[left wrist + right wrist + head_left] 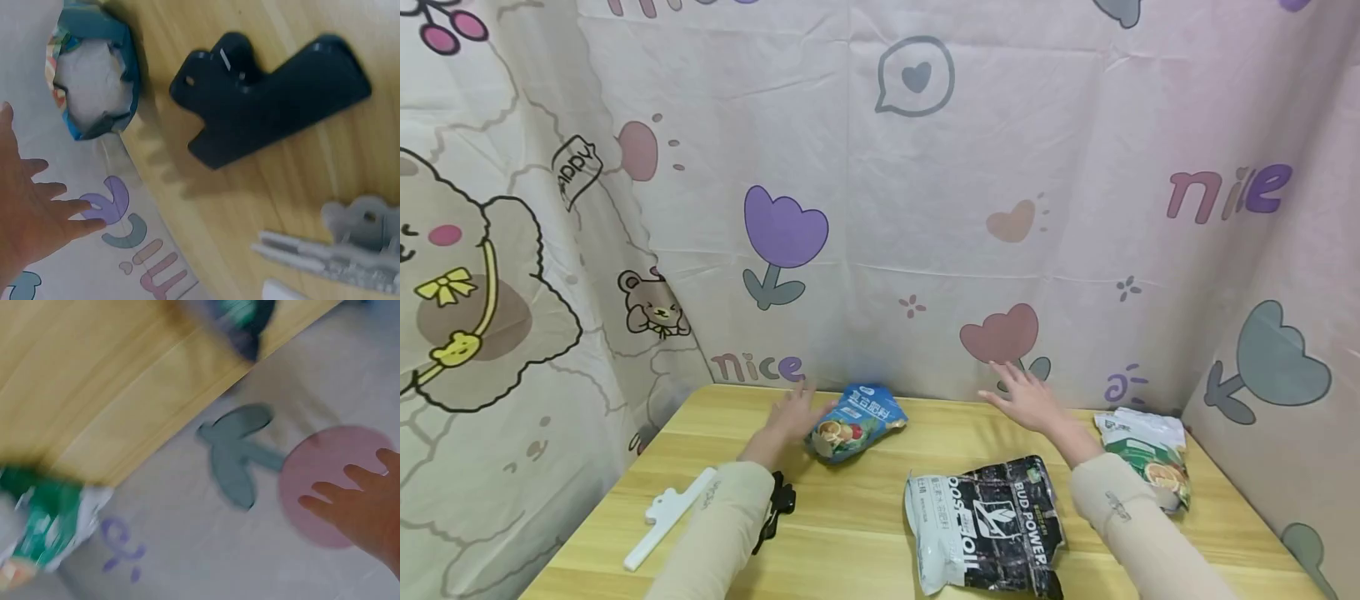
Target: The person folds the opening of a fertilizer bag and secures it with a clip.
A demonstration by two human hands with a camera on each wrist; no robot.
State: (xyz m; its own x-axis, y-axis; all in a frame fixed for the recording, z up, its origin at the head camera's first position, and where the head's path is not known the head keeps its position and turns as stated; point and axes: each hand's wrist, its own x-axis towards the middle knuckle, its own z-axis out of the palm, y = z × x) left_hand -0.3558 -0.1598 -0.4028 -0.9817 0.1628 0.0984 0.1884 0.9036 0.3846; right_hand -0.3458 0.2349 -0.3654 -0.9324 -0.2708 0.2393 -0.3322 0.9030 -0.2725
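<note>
My left hand (790, 417) is held out with spread fingers beside a blue bag (859, 423) printed with fruit; whether they touch cannot be told in the head view. In the left wrist view, that hand (37, 206) holds nothing, and a gap separates it from the blue bag (132, 69). My right hand (1028, 402) reaches over the table's back part, fingers extended, holding nothing. Below it lies a black and silver bag (992, 525). In the right wrist view the right hand (369, 509) appears against the printed curtain.
A green and white bag (1150, 462) sits at the table's right side. To the left lie a white clip (670, 518) and a black clip (784, 497), partly hidden by my sleeve. Behind the wooden table (842, 525) hangs a patterned curtain (880, 217).
</note>
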